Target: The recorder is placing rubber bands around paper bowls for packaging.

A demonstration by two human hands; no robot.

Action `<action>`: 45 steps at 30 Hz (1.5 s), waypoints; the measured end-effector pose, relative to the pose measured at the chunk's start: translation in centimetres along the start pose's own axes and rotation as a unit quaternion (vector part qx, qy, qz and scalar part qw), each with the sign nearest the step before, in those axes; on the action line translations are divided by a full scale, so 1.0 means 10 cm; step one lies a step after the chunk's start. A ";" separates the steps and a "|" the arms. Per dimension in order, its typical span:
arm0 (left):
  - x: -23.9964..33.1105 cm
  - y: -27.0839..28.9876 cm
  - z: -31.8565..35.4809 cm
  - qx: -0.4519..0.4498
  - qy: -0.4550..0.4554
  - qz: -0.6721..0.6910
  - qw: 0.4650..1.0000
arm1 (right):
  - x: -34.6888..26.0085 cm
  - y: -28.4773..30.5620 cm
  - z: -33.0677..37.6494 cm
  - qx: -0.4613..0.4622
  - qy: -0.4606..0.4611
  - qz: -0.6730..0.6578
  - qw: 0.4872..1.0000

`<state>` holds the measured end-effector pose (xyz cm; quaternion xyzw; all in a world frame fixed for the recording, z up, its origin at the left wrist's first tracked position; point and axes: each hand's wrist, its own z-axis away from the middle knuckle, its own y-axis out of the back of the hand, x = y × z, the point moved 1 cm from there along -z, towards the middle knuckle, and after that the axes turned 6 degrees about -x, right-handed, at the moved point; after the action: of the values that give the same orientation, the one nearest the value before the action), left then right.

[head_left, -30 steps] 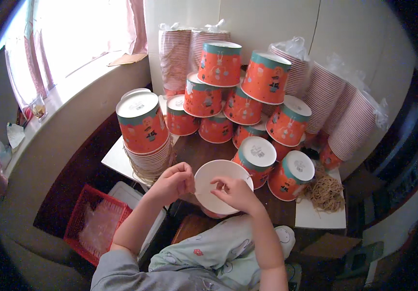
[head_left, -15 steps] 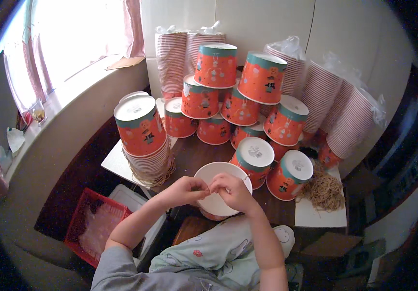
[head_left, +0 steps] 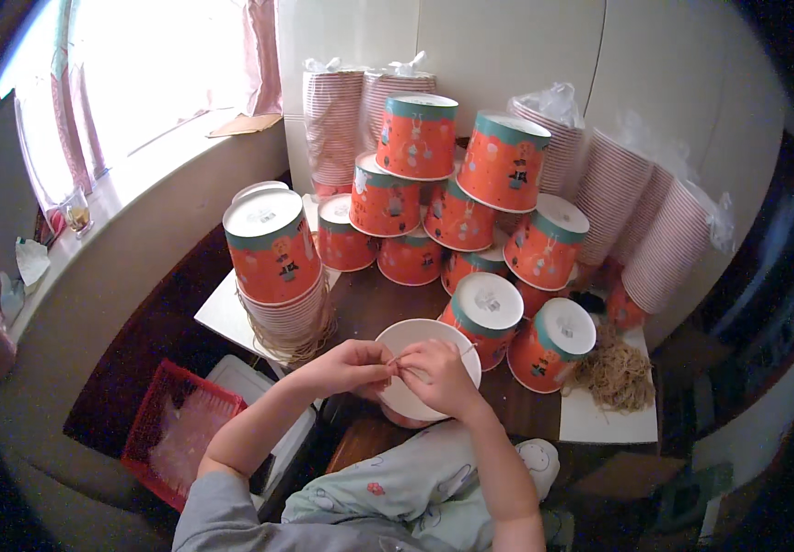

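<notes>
A paper bucket (head_left: 420, 331), white inside, stands upright with its mouth facing up, close in front of my lap. Over its mouth my two hands meet, fingertips against fingertips. My left hand (head_left: 357, 366) is closed in a pinch above the left side of the rim. Closed as well, my right hand (head_left: 443, 377) presses its fingers next to the left fingertips. Whatever they pinch is too small and too covered to make out. A thin pale stick-like piece (head_left: 471, 349) shows at the bucket's right rim, just beyond my right hand.
Upside-down orange buckets (head_left: 418, 138) with green bands are piled behind. At left stands a nested bucket stack (head_left: 272, 253) with cord loops round it. A heap of tan cord (head_left: 613, 373) lies at right. Bagged bucket stacks (head_left: 613, 184) line the wall. A red basket (head_left: 148, 432) sits lower left.
My fingers have drawn closer together over the bucket, the right hand's fingers now touching the left fingertips. The whole scene sits slightly lower in the picture.
</notes>
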<state>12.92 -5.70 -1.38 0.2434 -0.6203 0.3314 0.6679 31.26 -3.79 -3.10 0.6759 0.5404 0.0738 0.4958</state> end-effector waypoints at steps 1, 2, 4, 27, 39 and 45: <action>0.02 0.00 0.00 0.001 -0.013 -0.003 1.000 | -0.01 0.01 -0.01 0.000 0.000 0.000 1.000; 0.02 0.00 0.00 0.002 -0.013 -0.004 1.000 | -0.03 0.03 -0.01 0.019 -0.006 -0.007 1.000; 0.03 0.01 0.00 0.007 -0.051 -0.041 0.998 | -0.08 0.06 -0.02 0.037 -0.012 -0.014 0.999; -0.25 0.23 0.00 0.102 0.021 0.058 0.993 | -0.42 -0.04 0.00 0.083 0.030 0.053 0.995; -0.18 0.22 0.11 0.049 -0.079 -0.149 0.984 | -0.39 -0.17 0.01 -0.024 0.054 0.090 0.994; -0.03 0.14 0.11 0.064 -0.060 -0.271 0.958 | -0.19 -0.24 -0.02 -0.033 -0.082 -0.129 0.988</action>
<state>11.16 -5.61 -1.68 0.4644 -0.5475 0.1614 0.6771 28.83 -5.40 -3.97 0.5878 0.5777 -0.0283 0.5656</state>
